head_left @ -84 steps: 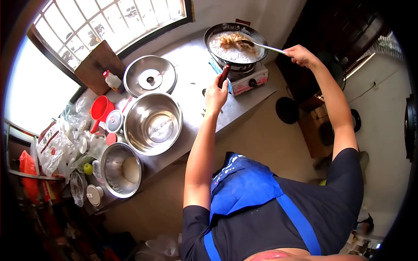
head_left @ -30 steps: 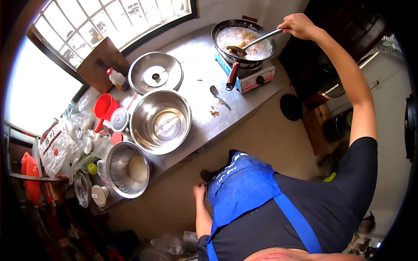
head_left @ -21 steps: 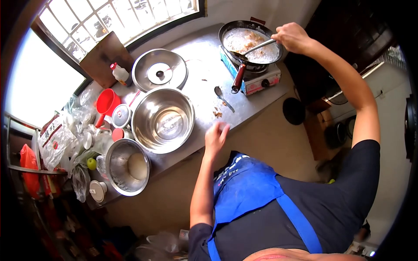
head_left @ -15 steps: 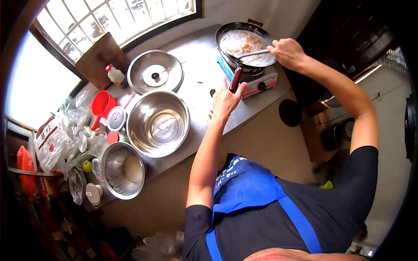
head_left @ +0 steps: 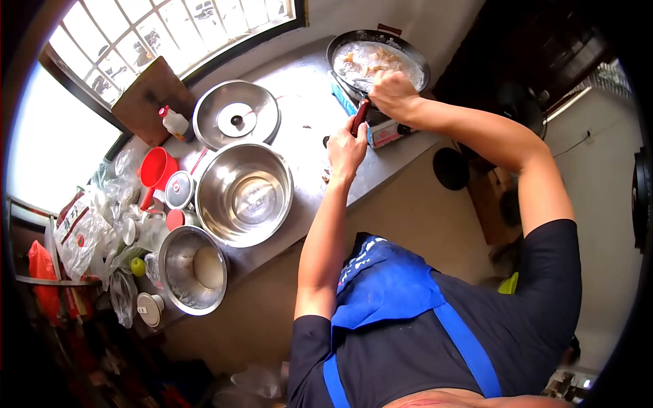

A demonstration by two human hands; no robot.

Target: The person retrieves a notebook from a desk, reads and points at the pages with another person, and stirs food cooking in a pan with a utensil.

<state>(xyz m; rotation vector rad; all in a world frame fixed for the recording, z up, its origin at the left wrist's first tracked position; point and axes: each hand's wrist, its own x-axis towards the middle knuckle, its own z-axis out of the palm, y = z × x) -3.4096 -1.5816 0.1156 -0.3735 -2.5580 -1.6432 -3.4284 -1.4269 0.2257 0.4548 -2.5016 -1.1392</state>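
Observation:
A black wok (head_left: 420, 60) sits on the portable gas stove (head_left: 386, 133), with bubbling, foamy liquid and golden-brown food (head_left: 374, 61) inside. My left hand (head_left: 347, 149) is closed around the wok's reddish-brown handle (head_left: 361, 118). Over the wok's near edge, my right hand (head_left: 396, 94) is closed on a metal cooking utensil (head_left: 362, 82). Most of that utensil is covered by the hand, and its end in the food cannot be made out.
Left of the stove on the metal counter stand a lidded steel basin (head_left: 262, 109), a large steel bowl (head_left: 282, 178) and a smaller bowl (head_left: 178, 289). A red dipper (head_left: 158, 166), a white bottle (head_left: 175, 124) and plastic bags (head_left: 88, 228) crowd the window side.
My right hand has moved left and nearer, over the wok's near rim, with the utensil. My left hand has closed around the wok handle, where its fingers were spread before.

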